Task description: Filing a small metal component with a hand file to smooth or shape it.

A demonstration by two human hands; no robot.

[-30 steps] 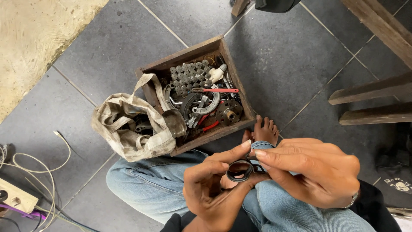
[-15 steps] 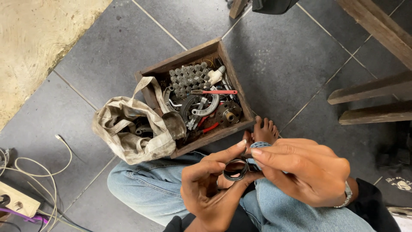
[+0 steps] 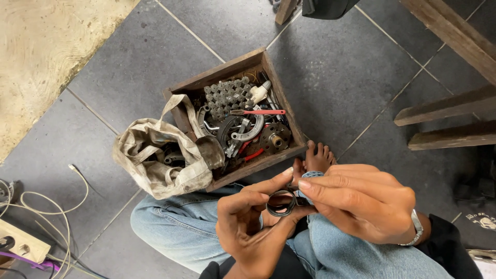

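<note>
Low in the frame, the left hand (image 3: 248, 227) pinches a dark ring (image 3: 280, 202); the right hand (image 3: 361, 206) closes fingertips on its right edge.

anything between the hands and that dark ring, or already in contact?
Nothing stands between. The left hand holds the dark ring in its fingers, and the right hand pinches at its upper edge. Both work above the jeans-clad lap, near the wooden box of metal parts.
</note>
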